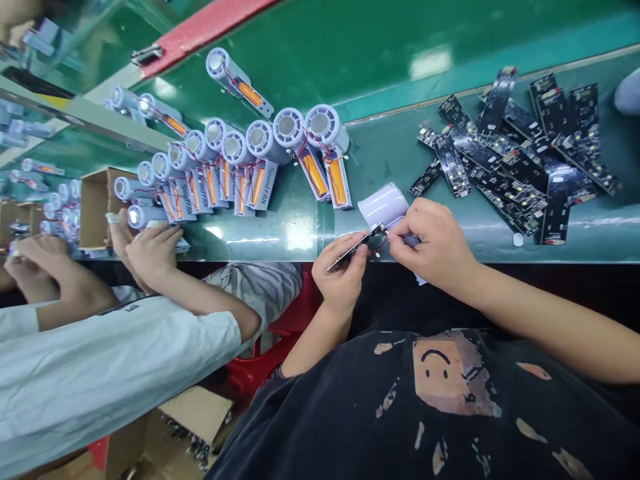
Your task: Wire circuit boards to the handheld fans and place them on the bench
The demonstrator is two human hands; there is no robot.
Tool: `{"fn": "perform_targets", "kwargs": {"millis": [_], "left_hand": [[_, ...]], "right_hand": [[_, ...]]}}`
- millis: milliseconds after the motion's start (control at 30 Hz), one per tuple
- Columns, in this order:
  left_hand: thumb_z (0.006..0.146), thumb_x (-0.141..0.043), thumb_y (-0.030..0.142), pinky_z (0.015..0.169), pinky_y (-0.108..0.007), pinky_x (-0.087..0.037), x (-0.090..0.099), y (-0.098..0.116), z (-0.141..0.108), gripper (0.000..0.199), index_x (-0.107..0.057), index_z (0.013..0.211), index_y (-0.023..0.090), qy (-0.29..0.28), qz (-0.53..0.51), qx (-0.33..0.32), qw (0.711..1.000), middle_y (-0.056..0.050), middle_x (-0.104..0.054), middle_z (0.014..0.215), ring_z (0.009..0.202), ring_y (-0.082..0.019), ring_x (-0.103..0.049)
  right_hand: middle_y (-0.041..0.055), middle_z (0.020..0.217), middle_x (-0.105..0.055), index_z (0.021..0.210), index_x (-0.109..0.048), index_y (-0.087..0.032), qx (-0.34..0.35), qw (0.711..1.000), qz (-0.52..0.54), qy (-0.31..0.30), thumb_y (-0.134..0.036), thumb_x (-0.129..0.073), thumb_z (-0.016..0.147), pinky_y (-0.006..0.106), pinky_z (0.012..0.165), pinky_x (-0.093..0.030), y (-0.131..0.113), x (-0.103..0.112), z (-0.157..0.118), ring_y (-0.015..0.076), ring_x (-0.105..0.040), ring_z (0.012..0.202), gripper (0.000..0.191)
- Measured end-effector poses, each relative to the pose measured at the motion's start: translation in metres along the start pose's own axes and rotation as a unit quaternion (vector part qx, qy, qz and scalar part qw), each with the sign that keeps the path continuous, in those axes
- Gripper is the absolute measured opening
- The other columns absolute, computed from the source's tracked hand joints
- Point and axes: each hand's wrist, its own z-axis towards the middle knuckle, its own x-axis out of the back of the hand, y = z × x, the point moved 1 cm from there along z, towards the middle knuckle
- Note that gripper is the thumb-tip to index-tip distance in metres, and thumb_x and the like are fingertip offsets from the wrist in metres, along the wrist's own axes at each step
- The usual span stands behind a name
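My left hand [343,273] is closed around a narrow black circuit board [356,250], gripped by its edges and tilted up toward the right. Thin dark and red wires [381,249] loop near the board's upper end. At that end my right hand [434,247] is closed in a pinch, its fingertips on a thin wire. A pale purple handheld fan housing [384,204] lies at the bench edge just behind the board. Its handle runs under my right hand and is mostly hidden.
A pile of circuit boards [515,157] lies to the right on the green bench [300,240]. Several fan bodies with orange batteries [315,177] stand to the left. Nearby, a co-worker's hands [153,253] work beside a cardboard box [97,207]. A small white piece [518,239] lies near the edge.
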Motion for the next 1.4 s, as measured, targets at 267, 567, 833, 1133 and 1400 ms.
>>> {"fn": "perform_targets", "kwargs": {"millis": [267, 567, 833, 1133, 1400], "left_hand": [[0.086, -0.074, 0.017, 0.082, -0.033, -0.064, 0.001, 0.009, 0.0, 0.019, -0.077, 0.103, 0.026, -0.029, 0.046, -0.049, 0.997, -0.001, -0.08, 0.101, 0.091, -0.018, -0.077], [0.088, -0.072, 0.019, 0.078, -0.031, -0.063, 0.001, 0.008, -0.003, 0.017, -0.076, 0.104, 0.025, -0.031, 0.058, -0.057, 0.996, -0.002, -0.08, 0.102, 0.089, -0.017, -0.077], [0.088, -0.072, 0.016, 0.069, -0.027, -0.062, 0.0, 0.005, -0.008, 0.02, -0.076, 0.105, 0.027, -0.039, 0.006, -0.022, 0.999, -0.001, -0.079, 0.105, 0.076, -0.013, -0.076], [0.088, -0.075, 0.03, 0.057, -0.022, -0.059, 0.0, 0.004, -0.011, 0.012, -0.077, 0.099, 0.026, -0.022, -0.086, 0.079, 0.993, -0.003, -0.08, 0.103, 0.058, -0.009, -0.07], [0.087, -0.076, 0.031, 0.054, -0.022, -0.058, 0.001, 0.003, -0.009, 0.012, -0.078, 0.099, 0.029, -0.063, -0.126, 0.086, 0.986, -0.002, -0.08, 0.102, 0.058, -0.009, -0.071]], "right_hand": [[-0.0001, 0.067, -0.048, 0.064, -0.051, -0.021, -0.011, 0.999, -0.032, -0.021, -0.017, -0.057, 0.08, 0.033, 0.07, -0.028, 0.001, -0.002, -0.001, 0.017, -0.047, 0.071, 0.017], [-0.0006, 0.067, -0.046, 0.063, -0.048, -0.02, -0.011, 0.999, -0.031, -0.03, -0.016, -0.056, 0.079, 0.034, 0.07, -0.026, 0.0, -0.001, 0.0, 0.0165, -0.045, 0.07, 0.018], [-0.0004, 0.069, -0.048, 0.064, -0.05, -0.02, -0.018, 0.999, -0.029, -0.029, -0.018, -0.057, 0.082, 0.034, 0.071, -0.027, 0.001, -0.002, -0.002, 0.0165, -0.046, 0.07, 0.019], [0.0037, 0.089, -0.059, 0.095, -0.07, -0.023, 0.047, 0.997, 0.028, -0.062, -0.03, -0.056, 0.096, 0.038, 0.082, -0.038, 0.015, 0.002, 0.002, 0.0218, -0.054, 0.089, 0.015], [0.002, 0.082, -0.058, 0.094, -0.071, -0.025, 0.125, 0.986, 0.039, -0.106, -0.034, -0.056, 0.098, 0.036, 0.079, -0.039, 0.025, 0.008, 0.007, 0.02, -0.052, 0.081, 0.018]]}}
